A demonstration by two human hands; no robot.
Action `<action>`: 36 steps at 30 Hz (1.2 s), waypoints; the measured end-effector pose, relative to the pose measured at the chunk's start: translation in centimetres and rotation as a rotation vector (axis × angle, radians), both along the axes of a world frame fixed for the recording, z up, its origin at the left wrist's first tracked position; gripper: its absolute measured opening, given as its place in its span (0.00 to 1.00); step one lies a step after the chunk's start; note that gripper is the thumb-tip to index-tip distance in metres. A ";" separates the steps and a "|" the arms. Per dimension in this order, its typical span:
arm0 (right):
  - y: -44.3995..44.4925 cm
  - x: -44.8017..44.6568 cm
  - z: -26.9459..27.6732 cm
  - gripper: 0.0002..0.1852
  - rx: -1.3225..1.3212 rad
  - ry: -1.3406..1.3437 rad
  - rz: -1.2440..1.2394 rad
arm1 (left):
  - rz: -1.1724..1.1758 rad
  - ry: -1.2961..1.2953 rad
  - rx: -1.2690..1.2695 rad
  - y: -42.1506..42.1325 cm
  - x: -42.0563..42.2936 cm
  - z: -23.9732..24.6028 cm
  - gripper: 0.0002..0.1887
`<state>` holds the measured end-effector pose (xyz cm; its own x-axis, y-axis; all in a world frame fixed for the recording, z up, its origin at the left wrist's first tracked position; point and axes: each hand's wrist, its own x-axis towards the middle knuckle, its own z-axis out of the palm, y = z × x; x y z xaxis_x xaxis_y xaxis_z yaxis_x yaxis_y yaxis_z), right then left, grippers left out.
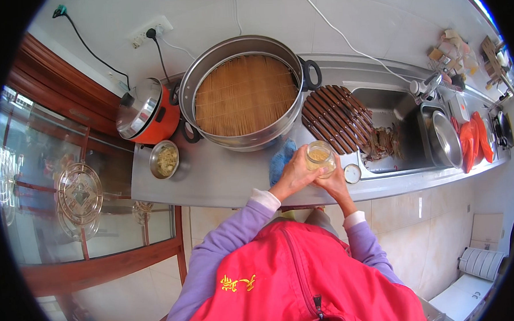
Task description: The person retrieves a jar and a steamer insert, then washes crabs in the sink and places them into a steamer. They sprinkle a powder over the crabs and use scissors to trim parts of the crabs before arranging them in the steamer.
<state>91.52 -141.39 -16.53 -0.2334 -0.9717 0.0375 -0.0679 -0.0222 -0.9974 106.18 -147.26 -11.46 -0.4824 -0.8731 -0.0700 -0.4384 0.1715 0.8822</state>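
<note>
Both hands hold an uncapped glass jar (320, 155) with yellowish contents above the front of the steel counter. My left hand (298, 169) wraps its left side, and my right hand (333, 178) grips its lower right side. A round lid (352, 173) lies on the counter just right of my right hand. A blue cloth (278, 161) rests beside my left hand. Behind the hands stands a large metal steamer pot (247, 139) with a round slatted mat (245, 96) inside. To its right is a dark wooden slatted trivet (337, 118).
An orange rice cooker (163, 123) and a steel bowl (164, 159) of pale shredded food are at the left. At the right, scraps (381, 144) lie in the sink (411, 153), near a metal basin (446, 139) and red plastic bags (475, 140). A white cord hangs behind.
</note>
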 end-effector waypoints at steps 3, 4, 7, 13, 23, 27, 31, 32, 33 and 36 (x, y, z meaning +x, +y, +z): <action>1.1 -1.2 4.0 0.48 0.010 -0.019 0.054 | -0.090 0.050 0.039 -0.6 1.7 5.1 0.33; 1.3 -1.7 5.2 0.48 -0.023 0.002 0.072 | -0.067 0.063 -0.127 -1.5 2.9 7.0 0.23; 2.0 -3.2 7.9 0.49 -0.073 0.075 0.053 | 0.141 0.243 -0.280 -5.7 7.9 12.2 0.17; 3.3 -5.5 9.3 0.45 -0.039 0.137 -0.042 | 0.781 -0.507 -0.536 -15.0 20.9 14.6 0.36; 2.9 -6.4 11.8 0.46 0.037 0.480 -0.053 | 0.412 -0.709 -0.334 -27.3 23.3 10.8 0.26; 2.7 -8.1 14.0 0.47 -0.015 0.702 -0.074 | 0.196 -0.708 -0.012 -27.8 25.8 12.1 0.23; 1.8 -9.7 16.3 0.46 0.002 0.842 -0.084 | 0.205 -0.393 0.290 -25.7 27.2 12.6 0.16; 1.3 -9.8 16.9 0.45 0.000 0.893 -0.084 | 0.205 -0.357 0.280 -25.4 26.9 12.7 0.15; 0.7 -9.9 17.5 0.45 0.005 0.936 -0.079 | 0.207 -0.315 0.287 -25.1 26.7 12.9 0.15; -2.0 -9.3 19.6 0.43 -0.119 1.076 -0.025 | 0.275 -0.224 0.224 -23.9 26.8 14.0 0.14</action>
<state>82.25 -143.44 3.04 -0.0414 -0.9436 0.3285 -0.9081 -0.1016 -0.4063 132.94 -171.15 2.55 -0.1851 -0.9185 -0.3494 -0.6266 -0.1636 0.7620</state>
